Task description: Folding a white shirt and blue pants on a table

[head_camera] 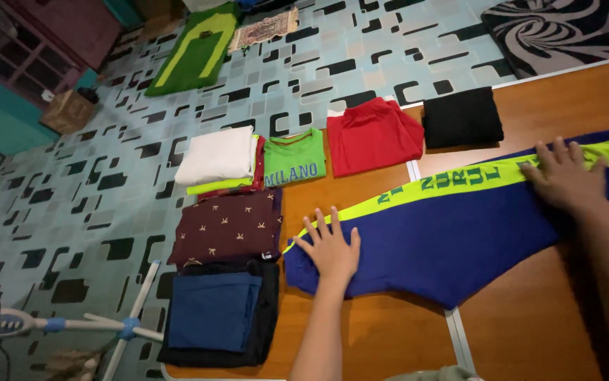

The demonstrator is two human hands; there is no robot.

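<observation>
Hands flat — left hand [332,250], right hand [564,176], fingers spread, pressing blue garment [445,240] beneath.

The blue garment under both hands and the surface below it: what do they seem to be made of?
The blue garment looks like smooth, slightly shiny knit fabric, probably synthetic sportswear: it lies limp, with a neon yellow stripe. The surface looks like glossy orange-brown wood or laminate, with pale seams; which one is unclear.

Floor [389,56]: teal vinyl, black-and-grey block pattern. Orange wooden boards [530,310] on top. Green mat [195,49], swirl rug [565,28], standing fan [8,317] lower left. Dim light.
</observation>
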